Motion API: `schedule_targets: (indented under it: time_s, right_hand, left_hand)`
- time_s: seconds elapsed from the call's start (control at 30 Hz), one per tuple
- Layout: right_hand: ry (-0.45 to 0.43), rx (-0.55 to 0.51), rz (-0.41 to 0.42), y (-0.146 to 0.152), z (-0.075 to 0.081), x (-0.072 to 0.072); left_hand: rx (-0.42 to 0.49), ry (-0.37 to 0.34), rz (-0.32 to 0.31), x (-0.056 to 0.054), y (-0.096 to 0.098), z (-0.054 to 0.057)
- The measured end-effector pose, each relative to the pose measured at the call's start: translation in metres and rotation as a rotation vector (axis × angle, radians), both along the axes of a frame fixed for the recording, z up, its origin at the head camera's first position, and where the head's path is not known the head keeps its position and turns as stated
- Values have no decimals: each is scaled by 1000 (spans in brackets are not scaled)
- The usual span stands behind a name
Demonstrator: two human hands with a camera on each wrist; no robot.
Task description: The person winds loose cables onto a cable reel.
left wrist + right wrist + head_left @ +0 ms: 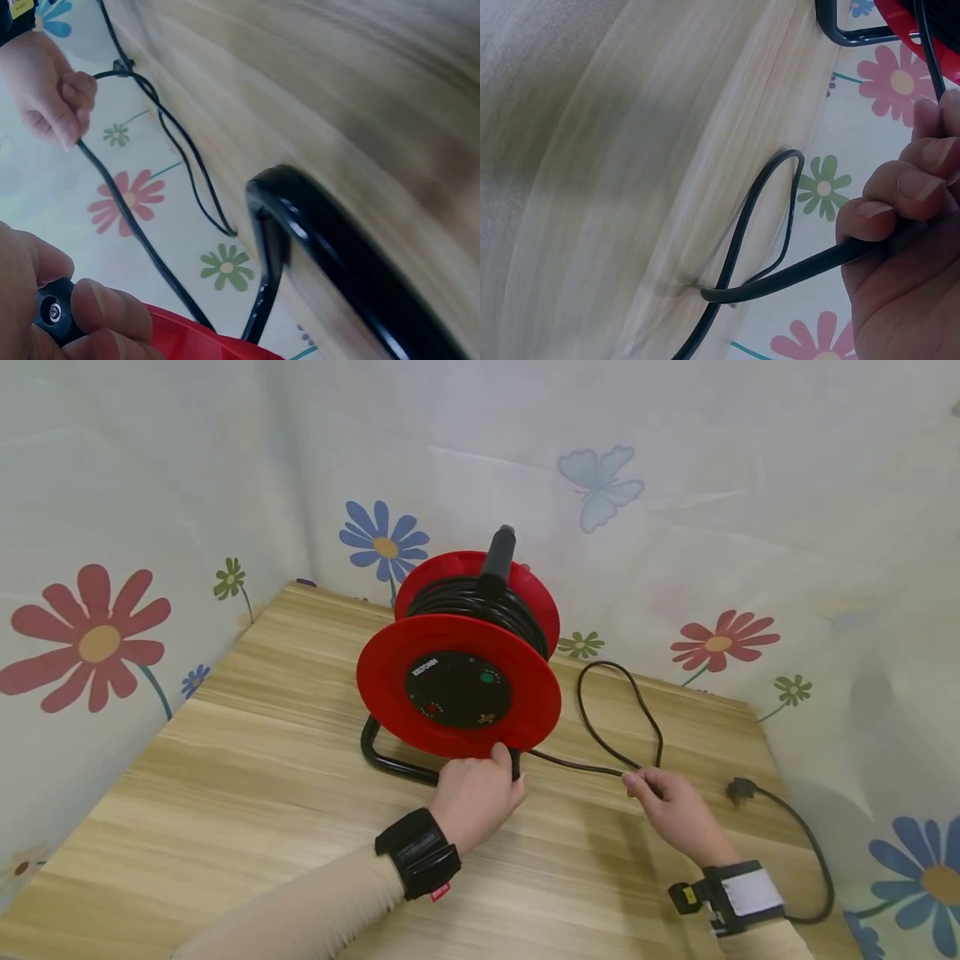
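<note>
A red cable reel (pixel 459 685) with black cord wound on its drum stands on the table on a black tube frame (pixel 401 767). My left hand (pixel 476 797) grips the small black knob (pixel 54 311) at the lower edge of the reel's front disc. To the right, my right hand (pixel 678 814) holds the black cable (pixel 577 766) that runs out from the reel. In the right wrist view the fingers (pixel 919 184) curl round this cable. Past that hand the cable makes a loop (pixel 618 668) on the table.
The plug (pixel 741 789) lies near the table's right edge, its cord curving behind my right wrist. A black carrying handle (pixel 498 560) sticks up from the reel. Flower-printed cloth (pixel 465 443) hangs behind and beside the wooden table (pixel 247 710).
</note>
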State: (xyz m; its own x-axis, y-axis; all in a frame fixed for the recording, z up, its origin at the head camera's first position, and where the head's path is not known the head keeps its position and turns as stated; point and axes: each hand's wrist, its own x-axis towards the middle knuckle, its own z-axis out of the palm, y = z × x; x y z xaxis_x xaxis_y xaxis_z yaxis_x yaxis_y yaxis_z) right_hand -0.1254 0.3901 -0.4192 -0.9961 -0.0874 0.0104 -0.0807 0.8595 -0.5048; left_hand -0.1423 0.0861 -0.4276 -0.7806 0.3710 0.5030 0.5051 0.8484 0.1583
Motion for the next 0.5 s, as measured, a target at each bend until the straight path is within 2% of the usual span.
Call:
schedule_targets:
  time_s: [0.13, 0.33, 0.4, 0.5]
  right_hand:
    - [-26, -3, -19, 1, -3, 0]
    - [-101, 15, -97, 6, -6, 1]
    - [-128, 24, -123, 8, -7, 1]
    - [-117, 56, -129, 12, -10, 0]
  left_hand:
    - [-2, -47, -5, -1, -3, -6]
    - [8, -58, 13, -1, -11, -12]
    - [2, -85, 23, -1, -15, -14]
    - [-4, -133, 31, -2, -21, -19]
